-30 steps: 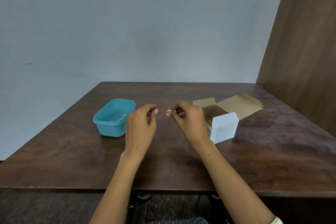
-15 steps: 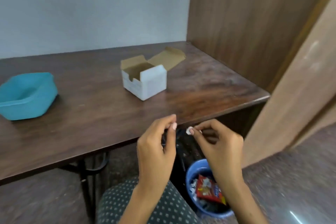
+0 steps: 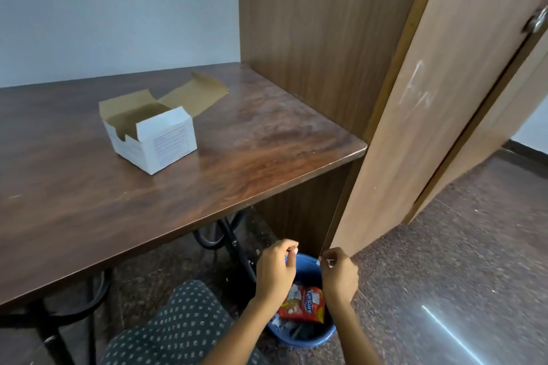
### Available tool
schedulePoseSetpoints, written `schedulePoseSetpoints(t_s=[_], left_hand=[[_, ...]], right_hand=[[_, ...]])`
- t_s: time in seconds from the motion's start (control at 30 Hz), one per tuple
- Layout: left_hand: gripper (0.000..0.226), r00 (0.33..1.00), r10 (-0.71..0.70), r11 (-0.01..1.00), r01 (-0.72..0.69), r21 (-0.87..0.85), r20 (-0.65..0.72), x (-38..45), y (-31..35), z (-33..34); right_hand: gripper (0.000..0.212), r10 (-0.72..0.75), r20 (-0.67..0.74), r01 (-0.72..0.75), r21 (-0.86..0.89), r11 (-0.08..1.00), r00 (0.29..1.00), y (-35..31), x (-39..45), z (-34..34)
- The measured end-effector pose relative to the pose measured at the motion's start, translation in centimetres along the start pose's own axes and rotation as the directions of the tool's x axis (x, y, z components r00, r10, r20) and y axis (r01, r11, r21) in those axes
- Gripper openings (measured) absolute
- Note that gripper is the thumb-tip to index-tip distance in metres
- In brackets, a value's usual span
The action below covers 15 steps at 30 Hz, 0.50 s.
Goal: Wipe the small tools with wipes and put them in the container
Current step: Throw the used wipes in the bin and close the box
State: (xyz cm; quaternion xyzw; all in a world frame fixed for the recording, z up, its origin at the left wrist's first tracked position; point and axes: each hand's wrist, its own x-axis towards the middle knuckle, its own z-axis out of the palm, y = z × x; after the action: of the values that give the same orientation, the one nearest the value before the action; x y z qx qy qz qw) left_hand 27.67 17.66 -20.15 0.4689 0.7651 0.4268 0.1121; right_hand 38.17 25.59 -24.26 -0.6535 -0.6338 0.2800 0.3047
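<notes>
Both hands hover over the round blue bin [image 3: 308,335]. Left hand [image 3: 274,274] and right hand [image 3: 339,274] are pinched shut, contents too small to tell. Open white cardboard box [image 3: 166,142] on the glossy wooden counter [image 3: 252,142] at eleven o'clock.

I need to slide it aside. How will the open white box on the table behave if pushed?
The white box looks like thin cardboard, so probably light and apt to slide easily on the glossy table. Its flaps stand open, so the walls may flex under a pinch. What it holds is not visible.

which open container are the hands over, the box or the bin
The blue bin on the floor: both hands hover above it. The white box sits up on the table.
</notes>
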Motion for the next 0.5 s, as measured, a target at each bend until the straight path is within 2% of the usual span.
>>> schedulePoseSetpoints(t_s=[0.27, 0.4, 0.5], left_hand=[[0.021, 0.996, -0.051, 0.997, 0.047, 0.054, 0.068, 0.9, -0.5, 1.3], [0.021, 0.998, -0.030, 0.999, 0.028, 0.029, 0.046, 0.8, -0.2, 0.7], [0.020, 1.000, 0.020, 1.000, -0.020, 0.014, 0.011, 0.7, 0.7, -0.6]], right_hand=[[0.009, -0.005, 0.047, 0.012, -0.153, 0.988, 0.999, 1.4, 2.5, 1.3], [0.009, -0.044, 0.005, 0.045, -0.092, 0.995, 0.999, 0.1, 1.6, 0.5], [0.010, -0.142, -0.008, 0.142, -0.003, 0.990, 0.990, -2.1, 0.0, -1.0]])
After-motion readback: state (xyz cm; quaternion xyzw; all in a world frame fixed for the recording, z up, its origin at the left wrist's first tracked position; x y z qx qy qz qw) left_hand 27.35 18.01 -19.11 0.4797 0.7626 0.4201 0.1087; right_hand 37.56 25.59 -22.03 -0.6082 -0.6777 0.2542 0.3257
